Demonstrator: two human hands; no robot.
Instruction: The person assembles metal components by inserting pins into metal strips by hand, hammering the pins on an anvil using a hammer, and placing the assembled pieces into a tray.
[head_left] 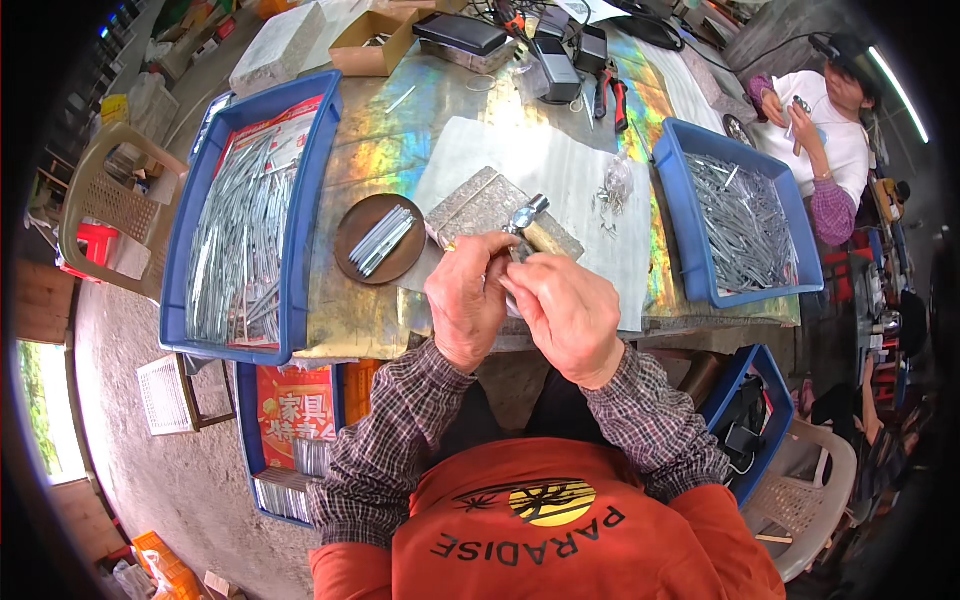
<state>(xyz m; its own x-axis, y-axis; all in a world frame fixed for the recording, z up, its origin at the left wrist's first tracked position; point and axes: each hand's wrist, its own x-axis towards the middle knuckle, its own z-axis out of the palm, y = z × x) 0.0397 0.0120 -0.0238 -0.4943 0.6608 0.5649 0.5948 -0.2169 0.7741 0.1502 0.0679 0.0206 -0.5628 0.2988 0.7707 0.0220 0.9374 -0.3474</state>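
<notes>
Both hands raised over tabletop (400, 150), left hand (466, 298) gripping a hammer (527, 214), right hand (566, 313) pinching something small, unclear; two blue trays (305, 200).

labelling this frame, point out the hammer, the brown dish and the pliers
hammer (527, 212), head view, on its metal head
brown dish (352, 250), head view, on its bare left rim
pliers (612, 96), head view, on the red handles

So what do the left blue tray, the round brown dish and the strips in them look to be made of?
Blue tray: likely moulded plastic, even matte colour, rounded rim. Round dish: brown, dull; plastic or wood, cannot tell. Strips: apparently bare metal, silver-grey with bright glints.
</notes>
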